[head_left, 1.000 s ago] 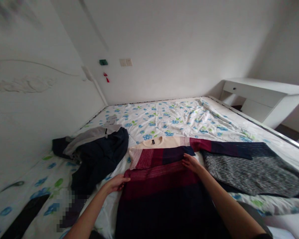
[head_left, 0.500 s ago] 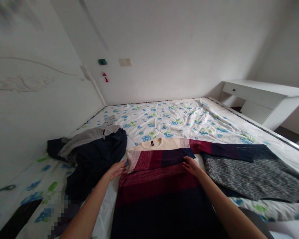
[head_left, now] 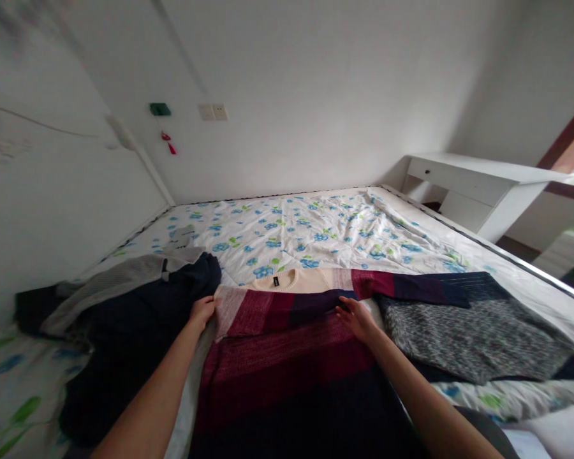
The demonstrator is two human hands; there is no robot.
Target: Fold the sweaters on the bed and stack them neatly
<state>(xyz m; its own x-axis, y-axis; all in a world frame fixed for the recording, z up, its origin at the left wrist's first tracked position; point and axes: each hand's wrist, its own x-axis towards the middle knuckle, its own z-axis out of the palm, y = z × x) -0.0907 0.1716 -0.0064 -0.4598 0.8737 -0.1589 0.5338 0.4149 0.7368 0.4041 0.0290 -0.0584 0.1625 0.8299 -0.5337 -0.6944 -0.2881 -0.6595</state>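
A knitted sweater with cream, burgundy and navy bands lies on the bed in front of me, its neckline away from me. One sleeve is folded across its chest; the other stretches out to the right. My left hand is closed on the fold at the left shoulder edge. Near the chest's right side, the fingers of my right hand curl over the navy cuff of the folded sleeve and pinch it. The sweater's lower part runs out of the bottom of the view.
A dark navy garment with grey lining lies crumpled on the left. On the right, a grey and navy knit lies flat under the outstretched sleeve. Floral bedding covers the bed. Beyond its right side stands a white desk.
My left hand has gone from open beside the sweater to closed on its shoulder edge, and that edge has shifted left. My right hand stays at the cuff. The view has turned slightly right.
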